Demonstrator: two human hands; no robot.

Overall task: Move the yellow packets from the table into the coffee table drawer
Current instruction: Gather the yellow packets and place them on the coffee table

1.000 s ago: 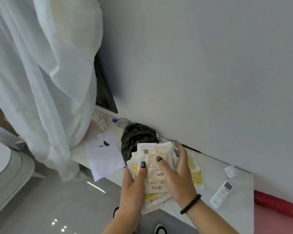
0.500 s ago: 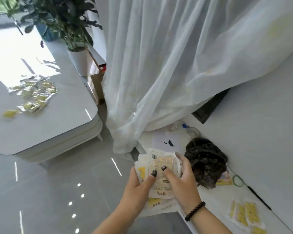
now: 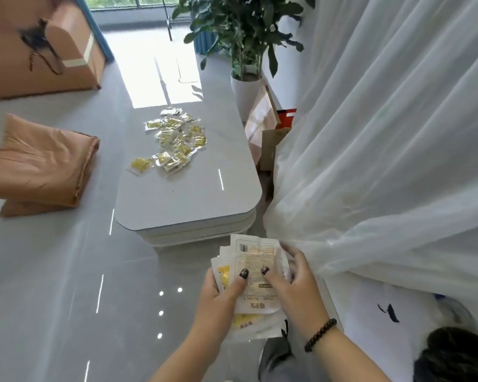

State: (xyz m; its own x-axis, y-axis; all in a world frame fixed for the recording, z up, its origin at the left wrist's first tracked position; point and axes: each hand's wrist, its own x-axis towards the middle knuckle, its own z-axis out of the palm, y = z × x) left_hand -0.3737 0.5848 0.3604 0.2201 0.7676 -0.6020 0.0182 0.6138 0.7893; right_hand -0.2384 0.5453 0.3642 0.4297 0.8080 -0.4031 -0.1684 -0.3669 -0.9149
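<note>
Both hands hold one stack of yellow-and-white packets (image 3: 255, 260) in front of me, above the grey floor. My left hand (image 3: 221, 296) grips the stack's left side with its thumb on top. My right hand (image 3: 293, 285), with a bead bracelet at the wrist, grips the right side, thumb on the top packet. Ahead stands the white coffee table (image 3: 188, 205) with rounded corners. A pile of several small yellow packets (image 3: 174, 142) lies on its top. The table's front shows stacked white layers; I cannot tell which is a drawer.
A sheer white curtain (image 3: 384, 147) hangs close on the right. A potted plant (image 3: 243, 37) and cardboard boxes (image 3: 268, 133) stand beside the table's far right. An orange cushion (image 3: 39, 161) lies on the floor at left. A black bag (image 3: 458, 357) sits at bottom right.
My view has swung left, from the wall and side table to the coffee table. Both hands keep the same hold on the stack of packets.
</note>
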